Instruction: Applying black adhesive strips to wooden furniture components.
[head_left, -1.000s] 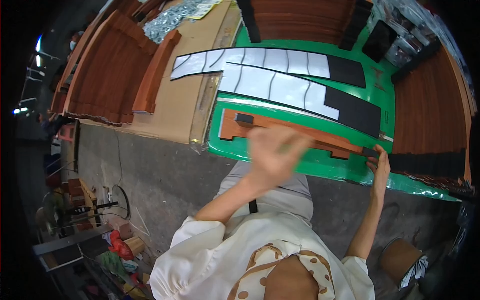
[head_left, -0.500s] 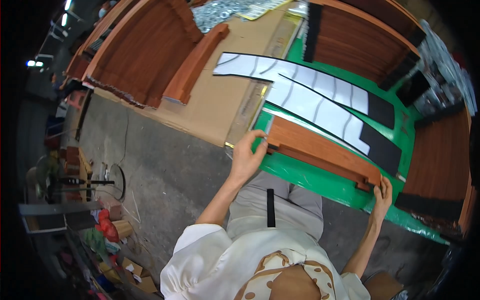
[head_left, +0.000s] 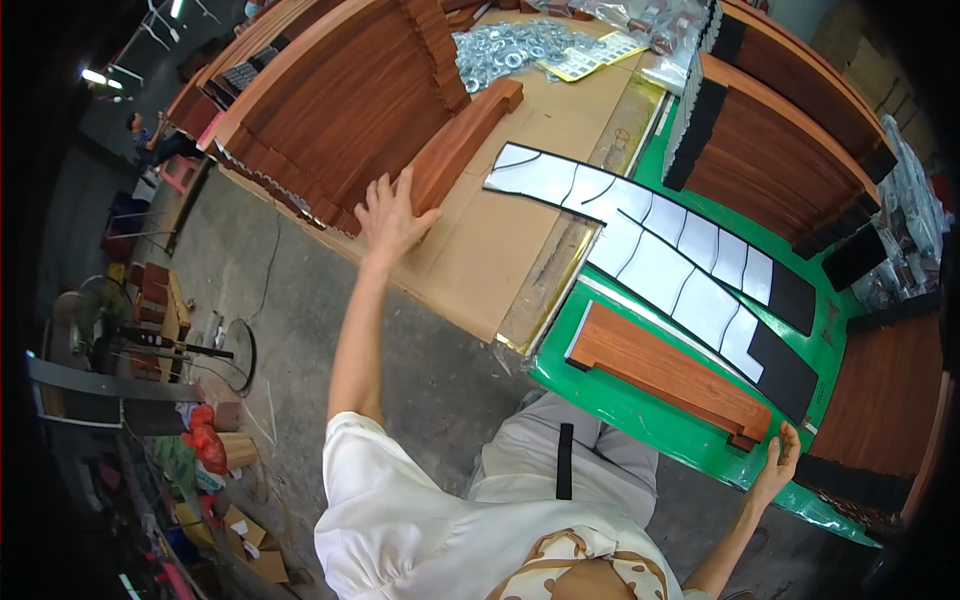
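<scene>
My left hand (head_left: 392, 222) reaches out over the cardboard with its fingers spread, at the near end of a narrow reddish-brown wooden piece (head_left: 465, 140). Its fingertips overlap that piece; whether they touch it I cannot tell. A similar wooden piece (head_left: 670, 372), with notched ends, lies flat on the green surface in front of me. Beside its right end is my right hand (head_left: 776, 468), fingers loosely raised, with nothing visible in them. Two long white strips with black edges and black ends (head_left: 690, 275) lie just beyond the piece.
Stacked brown wooden panels (head_left: 345, 110) stand at the left on the cardboard (head_left: 480, 270). More panels (head_left: 770, 150) stand at the far right and others (head_left: 885, 400) at the right edge. Metal washers (head_left: 510, 55) lie heaped at the back. A fan (head_left: 230, 350) stands left on the floor.
My left hand has let go of the near wooden piece's left end and moved far left to the other piece. My right hand has come slightly away from the right end. The view has shifted.
</scene>
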